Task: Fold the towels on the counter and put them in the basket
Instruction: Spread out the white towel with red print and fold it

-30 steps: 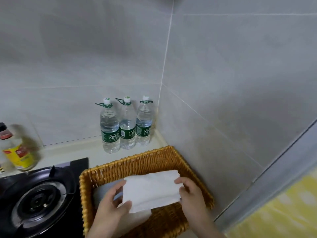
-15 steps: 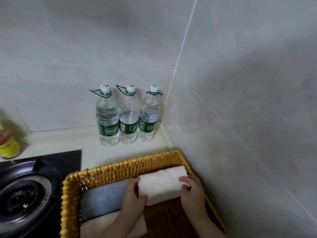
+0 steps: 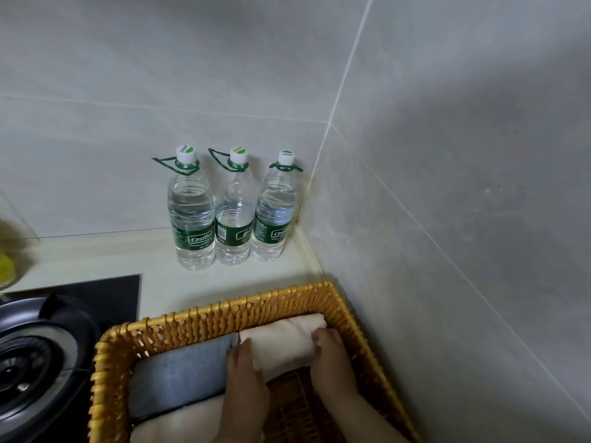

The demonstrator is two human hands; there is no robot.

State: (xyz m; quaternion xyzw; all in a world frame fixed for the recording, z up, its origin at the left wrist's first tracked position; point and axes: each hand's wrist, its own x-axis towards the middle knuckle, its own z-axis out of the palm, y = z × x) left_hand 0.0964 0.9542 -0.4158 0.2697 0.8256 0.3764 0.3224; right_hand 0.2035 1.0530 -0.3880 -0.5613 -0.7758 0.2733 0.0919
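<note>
Grey-tiled walls (image 3: 447,187) meet in a corner above a pale desk (image 3: 160,260), and a woven yellow basket (image 3: 96,394) stands on that desk against the right-hand wall. Nearest in the basket, at its left, lies a folded cream towel (image 3: 179,420), partly cut off by the bottom edge of the view. Just behind it lies a folded grey towel (image 3: 182,372), filling the far left part of the basket. To the right of these, the dark wicker floor shows bare between the two forearms. The left grip (image 3: 244,375) has its fingers curled on the left end of a folded white towel (image 3: 281,340), and the right grip (image 3: 332,359) has its fingers curled on the right end. This white towel sits in the basket's far right corner, along the far wall and just beside the grey towel. Left of the basket is a black stove (image 3: 28,362) with a round burner. Farther back, three upright water bottles with green labels and white caps, the left bottle (image 3: 192,219), the middle bottle (image 3: 235,219) and the right bottle (image 3: 275,215), stand side by side in the corner of the desk. A blurred yellow thing (image 3: 4,266) shows at the far left edge.
</note>
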